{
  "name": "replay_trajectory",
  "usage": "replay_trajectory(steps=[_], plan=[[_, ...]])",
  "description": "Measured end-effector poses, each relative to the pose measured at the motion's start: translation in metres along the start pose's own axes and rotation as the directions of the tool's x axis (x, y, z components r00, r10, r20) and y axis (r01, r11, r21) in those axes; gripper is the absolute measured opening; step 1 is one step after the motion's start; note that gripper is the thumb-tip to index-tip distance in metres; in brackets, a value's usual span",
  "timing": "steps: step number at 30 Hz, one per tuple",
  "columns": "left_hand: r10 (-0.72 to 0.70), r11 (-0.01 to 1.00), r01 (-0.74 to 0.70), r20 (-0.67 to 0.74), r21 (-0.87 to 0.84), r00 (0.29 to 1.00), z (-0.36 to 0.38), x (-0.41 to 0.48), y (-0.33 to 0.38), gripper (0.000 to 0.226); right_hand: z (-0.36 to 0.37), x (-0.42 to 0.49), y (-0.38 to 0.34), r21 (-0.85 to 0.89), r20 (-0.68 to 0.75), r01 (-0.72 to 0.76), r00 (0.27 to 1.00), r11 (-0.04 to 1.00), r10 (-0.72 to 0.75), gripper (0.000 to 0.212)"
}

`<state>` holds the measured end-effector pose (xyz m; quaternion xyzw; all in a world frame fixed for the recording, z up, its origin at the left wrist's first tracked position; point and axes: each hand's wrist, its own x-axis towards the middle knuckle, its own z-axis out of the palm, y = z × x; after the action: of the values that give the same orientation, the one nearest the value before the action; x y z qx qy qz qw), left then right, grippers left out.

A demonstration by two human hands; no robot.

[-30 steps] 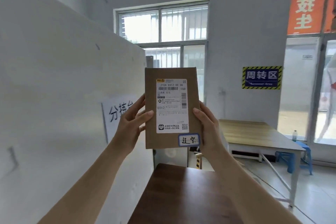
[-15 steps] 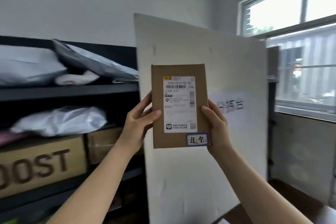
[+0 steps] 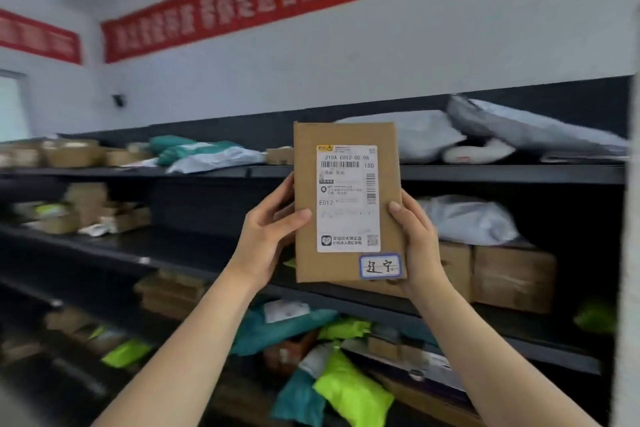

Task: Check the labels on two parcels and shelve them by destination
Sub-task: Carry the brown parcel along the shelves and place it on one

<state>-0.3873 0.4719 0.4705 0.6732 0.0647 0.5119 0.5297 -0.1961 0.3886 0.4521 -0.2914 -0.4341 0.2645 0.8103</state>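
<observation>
I hold a flat brown cardboard parcel (image 3: 306, 184) upright at chest height, its face toward me. A white shipping label with barcodes covers its middle, and a small blue-bordered handwritten sticker sits at its lower right corner. My left hand (image 3: 266, 236) grips its left edge, thumb across the front. My right hand (image 3: 417, 243) grips the right edge near the sticker. Behind the parcel runs a dark metal shelf rack (image 3: 214, 172) with several tiers. Only this one parcel is in my hands.
The top tier carries grey and white poly mailers (image 3: 502, 135) and small cartons (image 3: 69, 152). Cardboard boxes (image 3: 512, 274) stand on the middle tier at right. Green and teal bags (image 3: 349, 388) lie on the lower tiers. A white panel edge (image 3: 628, 253) stands at far right.
My view has swung left from the window and white partition to face the shelf rack. The parcel stays upright in both hands, held the same way.
</observation>
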Motion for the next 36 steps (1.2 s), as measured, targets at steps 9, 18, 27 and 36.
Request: replay_trajectory(steps=[9,18,27,36], plan=[[0.079,0.968,0.020,-0.378,0.251,0.922,-0.190,-0.101,0.102,0.080,0.214,-0.034,0.110,0.164,0.355,-0.207,0.925,0.965,0.138,0.046],[0.208,0.899,0.065,-0.552,0.434,0.808,-0.278,-0.198,0.178,0.082,0.359,-0.091,0.159,0.237,0.594,-0.406,0.779,0.882,0.199,0.054],[0.264,0.836,0.157,-0.637,0.525,0.725,-0.300,-0.234,0.206,0.082,0.417,-0.110,0.194,0.252,0.734,-0.561,0.642,0.788,0.223,0.056],[0.322,0.823,0.166,-0.686,0.544,0.653,-0.294,-0.199,0.172,0.082,0.412,-0.058,0.222,0.235,0.799,-0.626,0.560,0.743,0.219,0.057]])
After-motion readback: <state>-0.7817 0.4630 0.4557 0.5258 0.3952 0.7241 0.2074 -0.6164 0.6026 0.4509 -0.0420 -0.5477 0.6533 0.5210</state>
